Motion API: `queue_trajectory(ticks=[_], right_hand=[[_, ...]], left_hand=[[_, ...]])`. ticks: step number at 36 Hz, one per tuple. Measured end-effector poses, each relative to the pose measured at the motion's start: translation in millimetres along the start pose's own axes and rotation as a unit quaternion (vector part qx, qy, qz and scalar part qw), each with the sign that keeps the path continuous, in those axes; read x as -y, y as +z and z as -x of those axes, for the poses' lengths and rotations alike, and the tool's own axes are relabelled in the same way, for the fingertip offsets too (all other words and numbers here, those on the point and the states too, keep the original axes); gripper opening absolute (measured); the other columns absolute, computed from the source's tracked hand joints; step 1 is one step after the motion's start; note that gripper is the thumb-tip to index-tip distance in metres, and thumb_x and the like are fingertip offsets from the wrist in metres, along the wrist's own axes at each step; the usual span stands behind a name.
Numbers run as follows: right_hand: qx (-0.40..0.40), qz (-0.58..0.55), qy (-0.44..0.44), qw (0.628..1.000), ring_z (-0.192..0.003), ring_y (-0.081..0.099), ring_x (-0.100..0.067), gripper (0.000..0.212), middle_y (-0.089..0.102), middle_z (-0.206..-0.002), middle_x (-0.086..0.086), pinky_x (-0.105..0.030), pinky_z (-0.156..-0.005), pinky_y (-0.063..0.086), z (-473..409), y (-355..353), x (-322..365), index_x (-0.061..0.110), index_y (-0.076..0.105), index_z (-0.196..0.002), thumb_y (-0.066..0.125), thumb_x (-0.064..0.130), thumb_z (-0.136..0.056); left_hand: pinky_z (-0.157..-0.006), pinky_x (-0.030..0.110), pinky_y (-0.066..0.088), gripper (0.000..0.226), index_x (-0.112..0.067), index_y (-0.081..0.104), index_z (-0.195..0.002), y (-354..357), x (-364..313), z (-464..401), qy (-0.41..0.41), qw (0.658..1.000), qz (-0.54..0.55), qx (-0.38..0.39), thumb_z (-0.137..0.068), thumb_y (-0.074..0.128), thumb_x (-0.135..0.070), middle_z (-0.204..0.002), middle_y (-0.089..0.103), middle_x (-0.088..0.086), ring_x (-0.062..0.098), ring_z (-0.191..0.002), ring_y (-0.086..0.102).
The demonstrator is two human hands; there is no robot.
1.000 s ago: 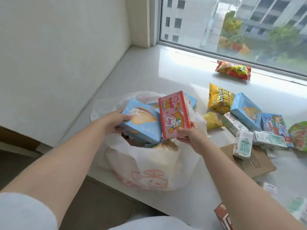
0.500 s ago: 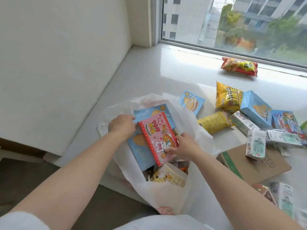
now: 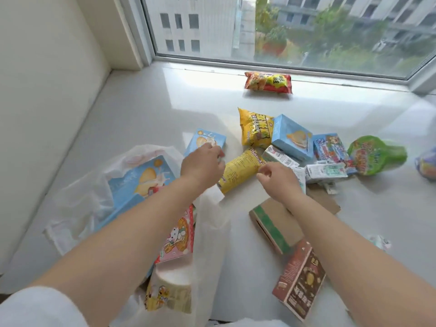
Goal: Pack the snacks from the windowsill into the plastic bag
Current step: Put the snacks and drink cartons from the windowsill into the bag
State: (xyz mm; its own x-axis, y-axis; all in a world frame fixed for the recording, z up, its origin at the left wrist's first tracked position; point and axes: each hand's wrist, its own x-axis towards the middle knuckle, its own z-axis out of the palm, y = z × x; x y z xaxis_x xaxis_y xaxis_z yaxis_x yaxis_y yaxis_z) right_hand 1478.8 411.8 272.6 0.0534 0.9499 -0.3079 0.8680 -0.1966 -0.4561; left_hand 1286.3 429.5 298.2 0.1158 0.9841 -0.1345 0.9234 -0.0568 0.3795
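Our left hand (image 3: 203, 161) rests its fingers on the small blue box (image 3: 207, 141), grip not closed; our right hand (image 3: 278, 178) hovers empty beside the yellow packet (image 3: 240, 169). Behind both wrists, the plastic bag (image 3: 77, 197) sags open, so a careless toss could miss.

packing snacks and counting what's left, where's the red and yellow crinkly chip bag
In the head view, the red and yellow crinkly chip bag lies alone on the white windowsill, close to the window frame, beyond the snack cluster.
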Motion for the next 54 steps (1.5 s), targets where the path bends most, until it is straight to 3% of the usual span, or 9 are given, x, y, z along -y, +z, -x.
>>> queue_trajectory(ticks=[10,14,23,32,38,41,45,52,54], right_hand=[[-0.072,0.026,0.049,0.996,-0.116,0.046,-0.025,0.03,0.055,-0.121,-0.007,-0.036,-0.084,0.042,-77,-5,-82,0.014,0.057,-0.119,0.046,0.016,-0.091],[-0.079,-0.005,0.067,0.995,-0.123,0.043,-0.025,0.039,0.051,-0.132,-0.006,-0.036,-0.096,0.038,-118,-3,-97,0.016,0.051,-0.129,0.047,0.016,-0.09],[-0.069,0.034,0.111,0.991,-0.141,0.021,-0.025,0.075,0.021,-0.156,-0.003,-0.041,-0.114,0.026,-184,12,-136,0.023,0.023,-0.146,0.053,0.0,-0.081],[-0.052,0.13,0.095,0.986,-0.14,0.021,-0.03,0.091,0.01,-0.158,-0.005,-0.045,-0.108,0.029,-217,10,-153,0.022,0.009,-0.15,0.067,0.019,-0.08],[-0.173,0.026,0.076,0.982,-0.13,0.039,-0.027,0.061,0.045,-0.141,-0.002,-0.046,-0.108,0.03,-211,6,-147,0.022,0.039,-0.137,0.06,0.016,-0.08],[-0.213,-0.048,0.102,0.971,-0.112,0.053,-0.031,0.048,0.058,-0.124,-0.006,-0.04,-0.09,0.043,-198,-8,-141,0.022,0.046,-0.129,0.056,0.016,-0.083],[-0.234,-0.127,0.109,0.958,-0.092,0.057,-0.026,0.037,0.062,-0.114,-0.005,-0.031,-0.074,0.041,-173,-28,-130,0.014,0.048,-0.124,0.055,0.017,-0.088],[-0.308,-0.36,0.139,0.87,-0.082,0.049,-0.015,0.021,0.053,-0.09,0.005,-0.016,-0.062,0.039,-121,-56,-90,0.015,0.049,-0.105,0.06,0.021,-0.089],[-0.306,-0.443,0.153,0.829,-0.084,0.051,-0.016,0.018,0.054,-0.09,0.003,-0.018,-0.069,0.043,-105,-57,-72,0.012,0.05,-0.103,0.059,0.02,-0.09]], left_hand=[[-0.085,0.036,0.043,0.035,-0.027,0.054,-0.126,70,-42,-64,-0.065,0.99,-0.031,0.119,-0.093,0.048,-0.033,-0.131,0.046,0.001,0.024,-0.118,0.048],[-0.087,0.038,0.044,0.044,-0.027,0.046,-0.134,94,-45,-88,-0.074,0.985,-0.053,0.147,-0.09,0.052,-0.03,-0.135,0.043,0.003,0.026,-0.121,0.045],[-0.099,0.045,0.04,0.103,-0.035,0.002,-0.149,153,-20,-113,-0.131,0.961,-0.076,0.231,-0.075,0.073,-0.046,-0.152,0.016,0.007,0.031,-0.133,0.031],[-0.097,0.042,0.038,0.102,-0.037,0.003,-0.147,183,-11,-121,-0.119,0.973,-0.104,0.17,-0.071,0.07,-0.053,-0.139,0.033,0.007,0.028,-0.125,0.036],[-0.089,0.04,0.044,0.093,-0.035,0.009,-0.145,176,-11,-123,-0.131,0.973,-0.083,0.173,-0.075,0.069,-0.047,-0.127,0.042,0.01,0.028,-0.116,0.045],[-0.087,0.041,0.048,0.094,-0.036,0.009,-0.146,165,-12,-127,-0.156,0.964,-0.047,0.211,-0.075,0.069,-0.042,-0.124,0.047,0.009,0.029,-0.112,0.051],[-0.081,0.036,0.049,0.093,-0.035,0.014,-0.148,136,-16,-123,-0.191,0.952,0.008,0.241,-0.075,0.07,-0.035,-0.123,0.052,0.006,0.028,-0.109,0.054],[-0.083,0.035,0.044,0.084,-0.031,0.024,-0.143,79,-35,-88,-0.189,0.968,0.135,0.097,-0.073,0.07,-0.033,-0.12,0.053,0.004,0.03,-0.111,0.052],[-0.085,0.036,0.044,0.08,-0.029,0.026,-0.141,63,-34,-75,-0.192,0.966,0.167,0.056,-0.074,0.07,-0.033,-0.119,0.054,0.005,0.031,-0.11,0.052]])
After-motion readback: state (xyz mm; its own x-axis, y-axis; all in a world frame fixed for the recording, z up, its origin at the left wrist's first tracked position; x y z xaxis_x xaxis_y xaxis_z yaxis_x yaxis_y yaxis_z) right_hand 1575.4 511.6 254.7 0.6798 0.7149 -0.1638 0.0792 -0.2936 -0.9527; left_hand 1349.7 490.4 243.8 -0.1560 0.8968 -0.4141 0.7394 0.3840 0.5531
